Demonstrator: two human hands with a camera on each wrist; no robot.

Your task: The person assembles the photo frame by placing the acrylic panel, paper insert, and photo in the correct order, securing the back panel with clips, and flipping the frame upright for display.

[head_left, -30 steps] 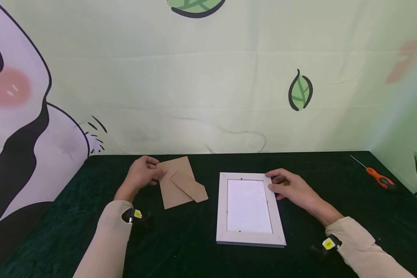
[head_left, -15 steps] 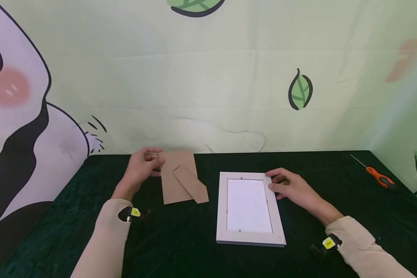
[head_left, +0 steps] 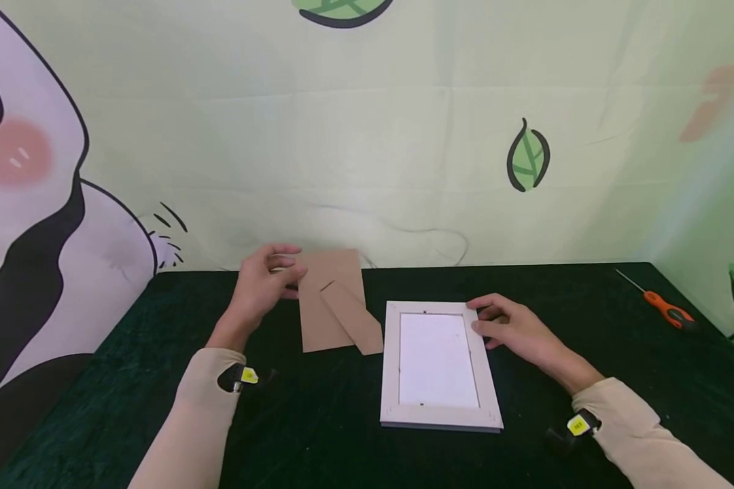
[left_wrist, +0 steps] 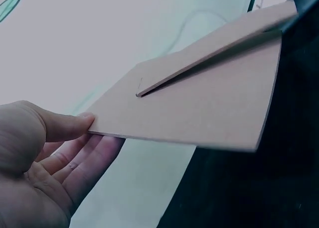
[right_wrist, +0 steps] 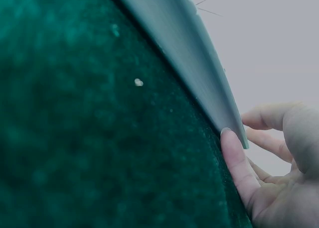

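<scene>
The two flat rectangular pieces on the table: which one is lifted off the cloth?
The brown backing board, pinched at its edge by the left hand, is raised. The white photo frame lies flat, with the right hand resting on its corner.

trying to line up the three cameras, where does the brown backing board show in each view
Head: brown backing board left of centre, lifted by the left hand, beside the white frame.
Left wrist: fills the upper right, thumb on top, fingers beneath.
Right wrist: not in it.
Shared landmark: the dark green table cloth.
</scene>
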